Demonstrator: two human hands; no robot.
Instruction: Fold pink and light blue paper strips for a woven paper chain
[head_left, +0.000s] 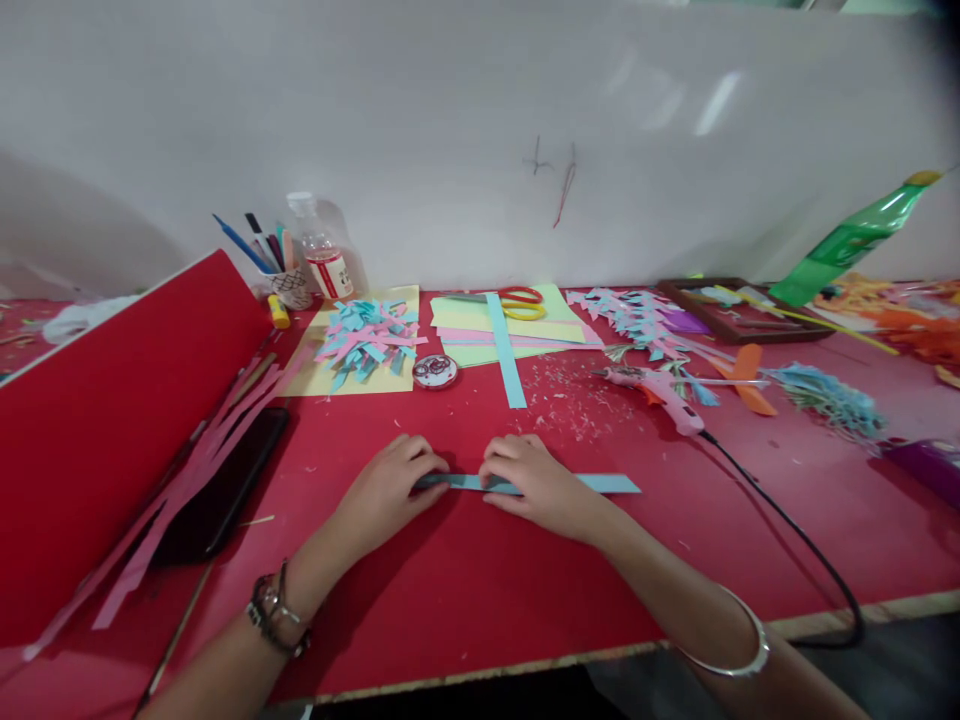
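Observation:
A long blue paper strip (611,484) lies crosswise on the red table in front of me. My left hand (397,485) pinches it at the left end, thumb below and fingers above. Farther along the strip, my right hand (525,480) has its fingers and thumb closed around it; the right end sticks out past my wrist. Just beyond my hands a second blue paper strip (505,350) rests over a stack of coloured paper sheets (562,330). Scissors (521,302) with red and yellow handles lie on that stack.
A pink glue gun (660,390) with a black cord lies at right, near paper scraps (570,400). Fringed paper pieces (371,340) and a round tin (435,371) sit at back left. A phone (232,490) lies under pink strips (187,490). A green bottle (847,245) leans at right.

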